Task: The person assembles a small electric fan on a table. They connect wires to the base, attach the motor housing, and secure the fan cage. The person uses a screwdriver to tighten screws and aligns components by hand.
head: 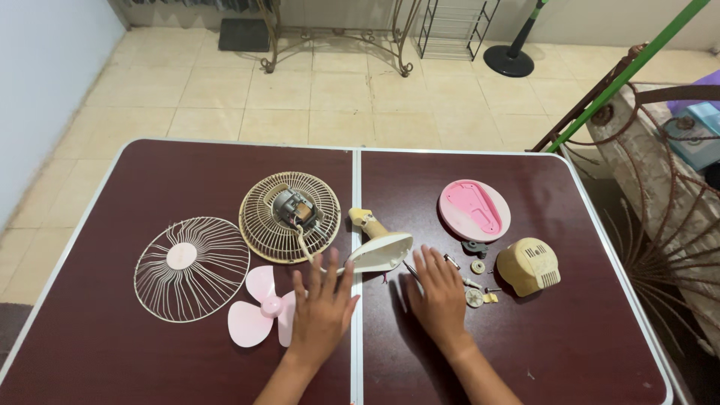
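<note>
Both hands flat on the dark table [525,352] — left hand [322,311] beside the pink fan blade [260,309], right hand [437,294] near small screws [474,283] — each grip open, empty.

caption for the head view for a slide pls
Two bare hands, left hand and right hand, rest flat on a dark red table among fan parts: pink blade, wire grille, motor housing.

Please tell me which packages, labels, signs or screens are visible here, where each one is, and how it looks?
Teal box-like package: far right edge, on the patterned seat beyond the dark red folding table; partly cut off.
No labels, signs or screens can be made out.
</note>
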